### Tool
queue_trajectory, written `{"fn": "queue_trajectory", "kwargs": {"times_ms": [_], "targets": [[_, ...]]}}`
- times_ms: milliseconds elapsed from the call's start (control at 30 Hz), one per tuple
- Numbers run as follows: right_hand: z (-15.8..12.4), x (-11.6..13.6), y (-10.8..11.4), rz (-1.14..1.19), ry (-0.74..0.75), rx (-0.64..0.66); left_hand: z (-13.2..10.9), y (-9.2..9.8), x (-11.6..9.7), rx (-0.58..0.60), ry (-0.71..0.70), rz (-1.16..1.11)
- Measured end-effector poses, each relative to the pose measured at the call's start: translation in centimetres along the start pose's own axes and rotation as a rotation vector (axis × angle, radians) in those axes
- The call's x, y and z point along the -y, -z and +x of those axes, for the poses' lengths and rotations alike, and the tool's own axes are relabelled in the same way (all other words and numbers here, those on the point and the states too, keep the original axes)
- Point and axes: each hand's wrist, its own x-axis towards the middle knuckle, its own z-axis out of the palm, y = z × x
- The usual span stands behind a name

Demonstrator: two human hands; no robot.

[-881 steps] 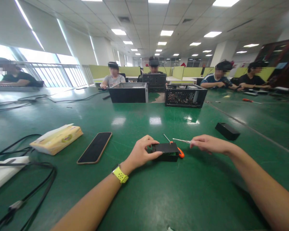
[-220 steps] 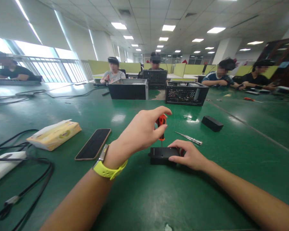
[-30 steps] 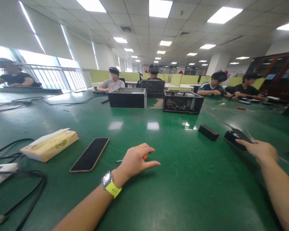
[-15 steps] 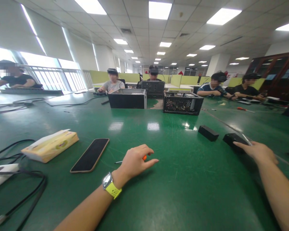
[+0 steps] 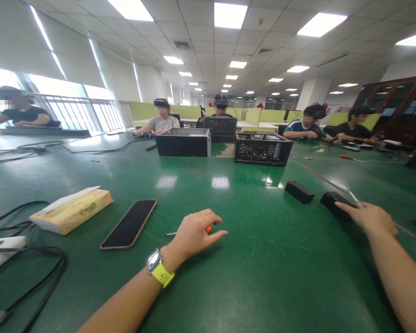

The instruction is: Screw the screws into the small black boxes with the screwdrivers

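My left hand (image 5: 197,233), with a yellow-strapped watch (image 5: 160,268) at the wrist, rests on the green table. Its thumb stands apart from the curled fingers. Beneath it lies a thin tool, seemingly a screwdriver, whose orange handle (image 5: 208,228) shows by the fingers and whose metal shaft (image 5: 170,234) pokes out to the left. Over on the right, my right hand (image 5: 376,219) grips a black oblong block (image 5: 334,206), thumb on the near side, other fingers mostly hidden. A thin silvery rod (image 5: 355,200) shows beside that hand. A second black block (image 5: 300,191) lies just left of it.
A phone (image 5: 129,225), a yellow tissue pack (image 5: 72,210) and black cables (image 5: 45,286) lie left. Ahead stand a dark metal case (image 5: 183,144) and a perforated case (image 5: 261,150). An orange-handled screwdriver (image 5: 348,157) lies far right. Several people sit around the table.
My left hand stays where it was. My right hand and the block have shifted only very slightly. Across the table, the hand of the person in grey has moved a little left.
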Motion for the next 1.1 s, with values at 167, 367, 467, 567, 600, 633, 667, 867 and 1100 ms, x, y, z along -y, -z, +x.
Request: {"fn": "queue_trajectory", "kwargs": {"times_ms": [167, 367, 467, 567, 600, 633, 667, 867, 1100], "targets": [[-0.2, 0.2, 0.1, 0.016, 0.022, -0.048, 0.1, 0.1, -0.1, 0.014, -0.020, 0.012], [0.8, -0.2, -0.4, 0.035, 0.039, -0.038, 0.1, 0.1, -0.2, 0.024, -0.024, 0.016], [1.1, -0.3, -0.6, 0.051, 0.068, -0.080, 0.1, 0.1, -0.3, 0.029, -0.030, 0.022], [1.0, -0.2, -0.6, 0.042, 0.076, -0.072, 0.1, 0.1, -0.2, 0.040, -0.026, 0.026], [1.0, -0.2, -0.5, 0.037, 0.077, -0.060, 0.1, 0.1, -0.2, 0.043, -0.023, 0.026], [0.9, -0.1, -0.4, 0.031, 0.078, -0.049, 0.1, 0.1, -0.2, 0.045, -0.021, 0.025], [0.9, 0.0, -0.3, 0.025, 0.076, -0.040, 0.1, 0.1, -0.2, 0.046, -0.020, 0.024], [0.7, 0.3, -0.3, -0.020, 0.064, -0.006, 0.1, 0.0, -0.2, 0.049, -0.021, 0.026], [-0.5, 1.1, 0.4, 0.039, 0.138, -0.168, 0.1, 0.1, -0.2, 0.048, -0.027, 0.022]]}}
